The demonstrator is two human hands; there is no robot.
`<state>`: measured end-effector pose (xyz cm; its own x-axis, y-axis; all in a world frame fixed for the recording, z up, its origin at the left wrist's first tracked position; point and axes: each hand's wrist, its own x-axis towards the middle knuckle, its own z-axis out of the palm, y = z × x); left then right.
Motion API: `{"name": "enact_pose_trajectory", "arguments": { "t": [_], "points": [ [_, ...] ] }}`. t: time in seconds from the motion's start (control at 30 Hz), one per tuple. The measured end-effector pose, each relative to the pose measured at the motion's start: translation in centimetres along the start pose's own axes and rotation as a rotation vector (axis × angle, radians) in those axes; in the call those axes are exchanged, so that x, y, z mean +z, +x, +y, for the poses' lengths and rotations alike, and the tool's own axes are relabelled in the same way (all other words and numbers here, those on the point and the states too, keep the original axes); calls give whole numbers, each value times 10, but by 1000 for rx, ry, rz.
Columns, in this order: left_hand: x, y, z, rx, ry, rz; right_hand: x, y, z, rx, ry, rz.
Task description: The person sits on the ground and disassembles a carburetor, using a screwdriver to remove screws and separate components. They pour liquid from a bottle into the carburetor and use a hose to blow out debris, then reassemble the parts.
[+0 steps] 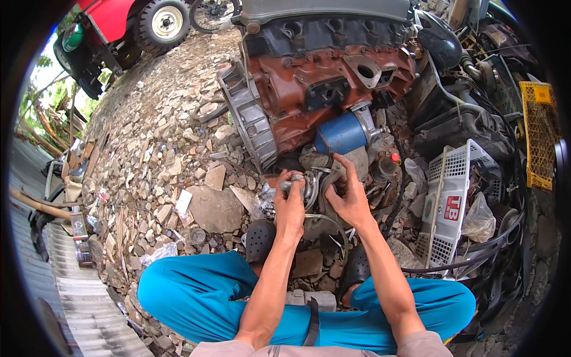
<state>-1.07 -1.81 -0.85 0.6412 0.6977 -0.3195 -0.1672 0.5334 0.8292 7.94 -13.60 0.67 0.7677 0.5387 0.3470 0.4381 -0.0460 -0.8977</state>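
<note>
In front of the engine, a small rounded grey metal engine part (310, 189) is held up between my hands. My left hand (289, 205) is closed around its left side, fingers curled over the metal. On the other side my right hand (351, 201) pinches a dark grey rag-like piece (331, 183) against the part, with its index finger pointing up. Whether that piece is cloth or rubber is hard to tell. A thin clear hose (338, 225) curves down below the part. Beyond stands a rust-red engine block (309, 77) with a blue oil filter (342, 134) on its side.
Broken stones (160, 154) cover the ground. At the right are a white plastic crate (443, 208), a yellow crate (538, 131) and black hoses. A red-capped bottle (386, 166) stands near my right hand. A red vehicle (113, 18) is at the far left.
</note>
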Motion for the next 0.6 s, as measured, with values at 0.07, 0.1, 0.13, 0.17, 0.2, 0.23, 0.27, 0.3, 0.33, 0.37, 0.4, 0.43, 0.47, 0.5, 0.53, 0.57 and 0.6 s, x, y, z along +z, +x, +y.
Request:
{"name": "enact_pose_trajectory", "arguments": {
  "t": [0.07, 0.1, 0.13, 0.17, 0.2, 0.23, 0.27, 0.3, 0.33, 0.37, 0.4, 0.43, 0.47, 0.5, 0.53, 0.57, 0.6],
  "points": [
    [-2, 3, -1, 30, 47, -29, -4, 2, 5, -19, 32, -44],
    [-2, 3, -1, 43, 76, -28, -5, 3, 5, -28, 50, -70],
    [-1, 2, 0, 53, 90, -28, -7, 3, 5, 3, 16, -74],
    [0, 1, 0, 62, 102, -29, -10, 3, 4, 33, -18, -77],
    [5, -3, 2, 70, 100, -29, -12, 4, 0, 63, -51, -82],
    [7, -5, 3, 77, 97, -29, -12, 4, -3, 49, -105, -77],
    [5, -3, 3, 75, 111, -48, -12, 4, -6, 35, -159, -72],
    [3, 0, 3, 71, 124, -69, -11, 3, -7, 22, -215, -65],
    [2, 1, 2, 67, 137, -90, -8, 1, -5, -2, -222, -17],
    [2, 1, -1, 64, 100, -79, -4, 0, 1, -27, -229, 32],
    [6, -1, -3, 63, 62, -67, 0, 0, 3, -53, -236, 80],
    [8, -2, -4, 62, 25, -55, 2, -1, 5, -87, -242, 116],
    [8, -2, -3, 37, 0, -47, 4, -1, 7, -120, -247, 152],
    [10, -3, 2, 11, -27, -36, 6, -1, 9, -154, -253, 185],
    [14, -6, 8, -19, -54, -32, 2, -3, 12, -148, -249, 219],
    [17, -9, 15, -72, -56, -29, -2, -5, 15, -143, -245, 253],
    [16, -10, 20, -73, -73, -17, -3, -5, 19, -142, -229, 283]
  ]
}}
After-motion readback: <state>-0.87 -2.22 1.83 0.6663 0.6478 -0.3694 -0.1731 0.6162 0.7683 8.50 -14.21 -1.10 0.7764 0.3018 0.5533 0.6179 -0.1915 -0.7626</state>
